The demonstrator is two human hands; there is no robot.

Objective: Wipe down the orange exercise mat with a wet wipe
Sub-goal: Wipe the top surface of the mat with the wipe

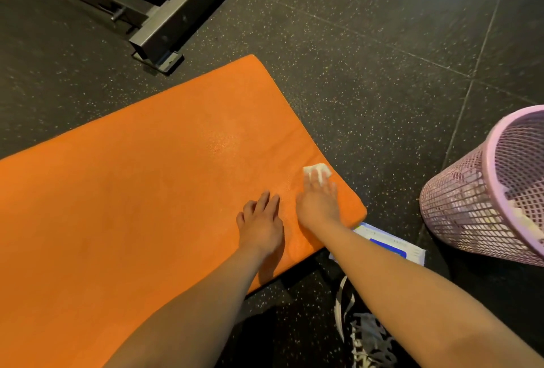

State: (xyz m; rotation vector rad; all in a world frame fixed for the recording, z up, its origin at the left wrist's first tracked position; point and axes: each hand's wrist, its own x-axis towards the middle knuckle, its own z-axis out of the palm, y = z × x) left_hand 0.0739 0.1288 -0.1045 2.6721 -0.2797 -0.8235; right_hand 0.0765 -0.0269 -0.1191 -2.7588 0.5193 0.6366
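My shoe (366, 338), dark with white laces, is nearest, on the floor (368, 79) just off the mat's near edge. My left hand (260, 222) lies flat on the orange exercise mat (132, 191), fingers straight and slightly spread, holding nothing. Just beside it, my right hand (319, 199) has its fingers stretched out, pressing a crumpled white wet wipe (317, 169) onto the mat close to its right edge. The mat is a thick, finely grained slab with rounded corners and a damp sheen ahead of my hands. A flat white-and-blue wipes pack (388, 242) touches its near corner. To the right stands a pink plastic mesh basket (465, 205). The floor is dark speckled rubber; a grey metal frame (159, 29) rests farthest away.
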